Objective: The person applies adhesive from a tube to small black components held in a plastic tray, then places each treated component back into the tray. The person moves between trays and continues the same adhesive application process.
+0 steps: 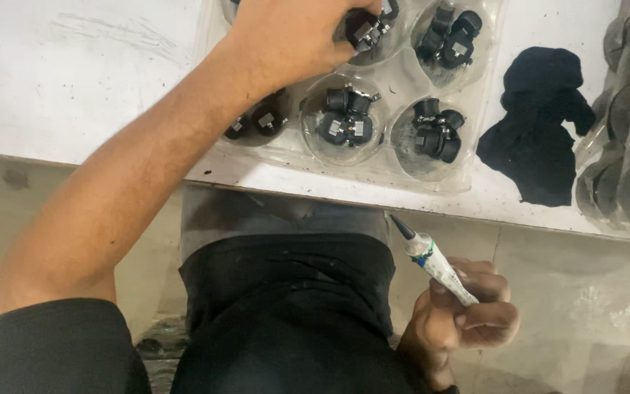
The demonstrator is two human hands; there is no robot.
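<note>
My left hand (293,36) reaches over a clear plastic tray (395,76) on the white table and closes its fingers on a small black part (367,29) in a far cup. Other cups of the tray hold small black parts (345,120) in twos and threes. My right hand (461,314) is low, below the table edge by my lap, and grips a white tube with a black pointed nozzle (432,259); the nozzle points up and left toward the table.
A crumpled black cloth (541,124) lies on the white table (74,80) right of the tray. A clear bag of dark stacked pieces (628,131) sits at the right edge. My dark trousers fill the bottom middle.
</note>
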